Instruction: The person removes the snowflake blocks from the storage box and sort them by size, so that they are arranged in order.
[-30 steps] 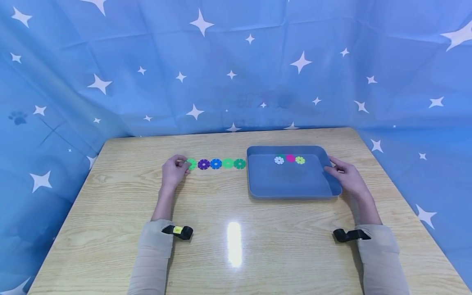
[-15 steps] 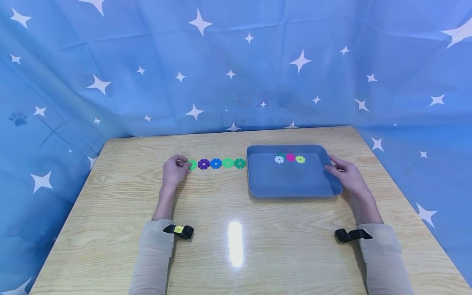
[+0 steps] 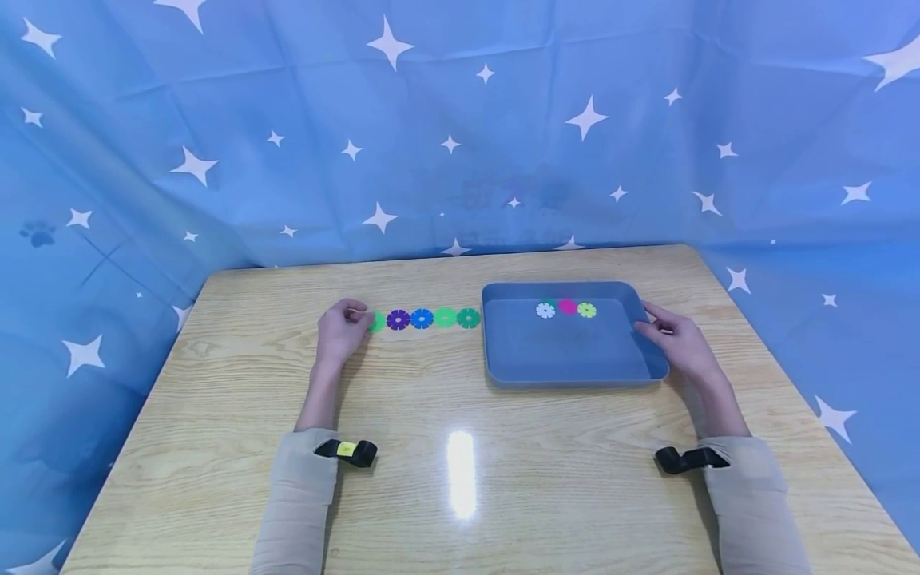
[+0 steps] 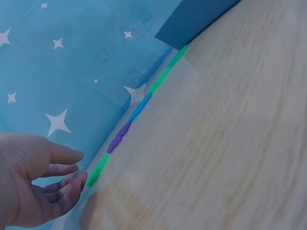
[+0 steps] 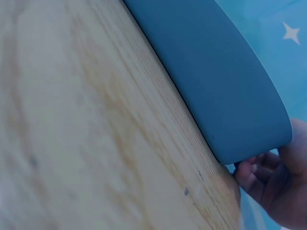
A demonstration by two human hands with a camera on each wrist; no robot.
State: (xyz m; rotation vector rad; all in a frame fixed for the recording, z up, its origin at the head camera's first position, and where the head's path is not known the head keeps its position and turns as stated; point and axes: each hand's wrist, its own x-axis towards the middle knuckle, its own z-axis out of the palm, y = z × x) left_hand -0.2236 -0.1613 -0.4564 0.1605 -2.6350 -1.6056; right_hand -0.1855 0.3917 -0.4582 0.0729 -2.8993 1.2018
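A row of notched plastic snowflake discs lies on the table, left of a blue-grey tray [image 3: 561, 355]. From the left it runs light green disc [image 3: 379, 322], purple disc [image 3: 398, 320], blue disc [image 3: 422, 319], light green, then darker green disc [image 3: 469, 319] by the tray's left wall. At the row's left end, my left hand [image 3: 341, 331] has its fingertips right at the light green disc; the left wrist view shows a gap between its loosely bent fingers. My right hand [image 3: 679, 345] grips the tray's right wall, thumb inside, other fingers outside.
Toward the back of the tray lie a white disc [image 3: 545, 311], a pink disc [image 3: 568, 307] and a yellow-green disc [image 3: 586, 310], with a green one partly hidden behind the white. A blue star-patterned curtain [image 3: 402, 144] hangs behind the wooden table [image 3: 561, 479].
My left fingers cover slightly more of the light green end disc than a second ago. The tray, the right hand and the row stay in place.
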